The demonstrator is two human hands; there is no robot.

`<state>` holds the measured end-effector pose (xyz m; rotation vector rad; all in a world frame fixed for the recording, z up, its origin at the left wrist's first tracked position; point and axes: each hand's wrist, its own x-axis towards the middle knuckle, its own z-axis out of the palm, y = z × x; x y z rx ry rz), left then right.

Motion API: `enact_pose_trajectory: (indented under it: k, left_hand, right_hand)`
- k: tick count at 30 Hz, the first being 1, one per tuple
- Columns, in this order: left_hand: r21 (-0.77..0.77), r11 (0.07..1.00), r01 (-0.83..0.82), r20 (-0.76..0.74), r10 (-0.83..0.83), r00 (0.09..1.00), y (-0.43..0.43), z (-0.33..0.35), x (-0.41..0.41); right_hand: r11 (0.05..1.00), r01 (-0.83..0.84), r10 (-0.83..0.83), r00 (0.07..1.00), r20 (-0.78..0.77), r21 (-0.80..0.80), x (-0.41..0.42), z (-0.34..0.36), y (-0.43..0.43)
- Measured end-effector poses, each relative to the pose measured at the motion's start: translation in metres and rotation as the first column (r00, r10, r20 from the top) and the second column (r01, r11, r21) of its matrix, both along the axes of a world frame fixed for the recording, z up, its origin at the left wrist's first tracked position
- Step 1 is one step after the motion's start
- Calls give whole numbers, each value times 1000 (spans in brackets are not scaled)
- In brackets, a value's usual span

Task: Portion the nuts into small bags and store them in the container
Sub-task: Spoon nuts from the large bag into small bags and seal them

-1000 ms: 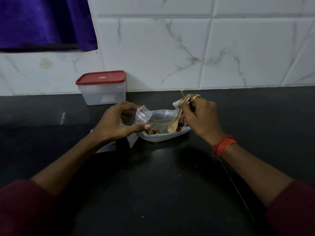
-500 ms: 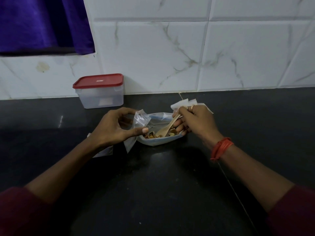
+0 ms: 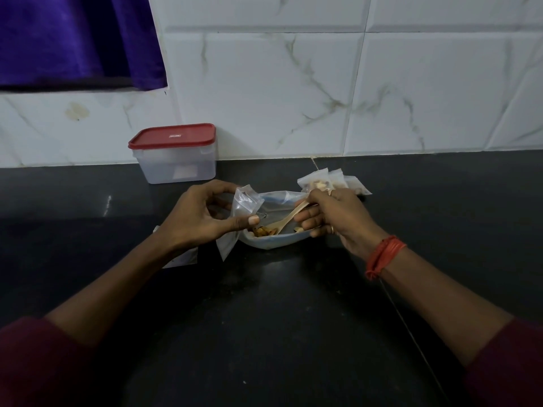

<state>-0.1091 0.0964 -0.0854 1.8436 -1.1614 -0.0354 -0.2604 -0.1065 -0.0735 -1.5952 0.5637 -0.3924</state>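
- Small bag [image 3: 245, 201] pinched by L hand [image 3: 202, 218] fingers.
- Spoon [image 3: 286, 221] gripped by R hand [image 3: 338, 215], tip at nuts [image 3: 263, 231] in big bag [image 3: 276, 239].
- Container [image 3: 176, 154] lidded, on tabletop [image 3: 264, 318].

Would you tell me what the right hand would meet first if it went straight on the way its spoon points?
Probably the nuts in the large bag: the right hand aims its spoon down-left at them. The small bag the left hand pinches lies beyond, though depth is unclear.
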Motion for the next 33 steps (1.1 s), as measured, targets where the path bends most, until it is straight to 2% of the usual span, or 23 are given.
enact_pose_trajectory:
  k: [12,19,22,24,26,30,33]
  left_hand:
    - [24,1000,1,43,-2,999,0,1,-1]
    - [62,998,-12,152,2,988,0,-1,-3]
    - [65,998,-12,178,0,984,0,-1,-3]
    - [75,997,-6,189,-8,982,-1,-1,-3]
    - [70,998,0,190,-13,982,-1,-1,-4]
    - [24,1000,-10,162,6,987,0,0,-5]
    - [8,1000,-17,139,16,990,0,0,-2]
  right_hand:
    - [993,109,-113,989,97,50,-2,7,-15]
    - [978,56,-110,958,266,200,-3,12,-11]
    - [980,9,-71,948,311,197,-4,13,-3]
    - [991,-42,-1,950,313,130,-5,12,3]
    - [992,-122,126,946,300,-32,-6,10,7]
    - [861,-216,365,893,264,-460,-7,6,8]
    - [823,-227,394,888,235,-521,-7,6,5]
